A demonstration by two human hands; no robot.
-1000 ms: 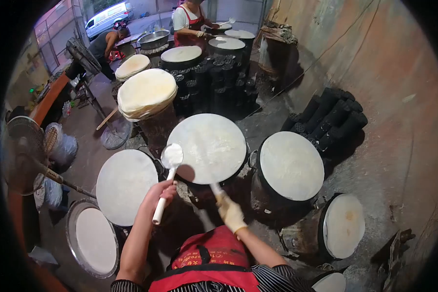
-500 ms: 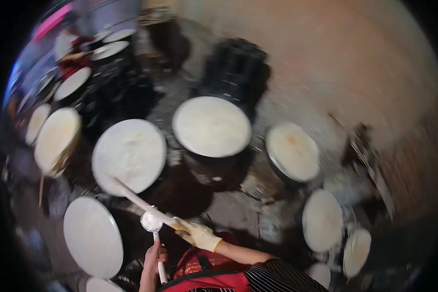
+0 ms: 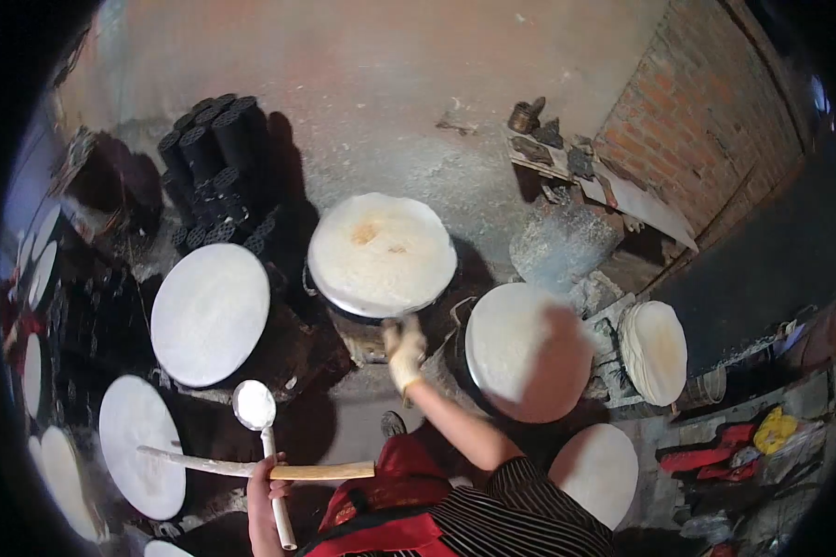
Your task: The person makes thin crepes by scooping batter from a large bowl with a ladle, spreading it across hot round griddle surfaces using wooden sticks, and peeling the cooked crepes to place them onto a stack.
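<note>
Floor [image 3: 355,416] beneath, hands [image 3: 266,479] [image 3: 405,349] now farther apart

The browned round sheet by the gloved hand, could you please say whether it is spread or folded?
Spread: the sheet lies as one full round, no fold showing, near the right hand.

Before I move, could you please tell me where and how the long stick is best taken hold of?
I'd grip the stick by its tan wooden end, coming from the right: it lies crosswise in the left hand, that end jutting free, the other looking whitened.
</note>
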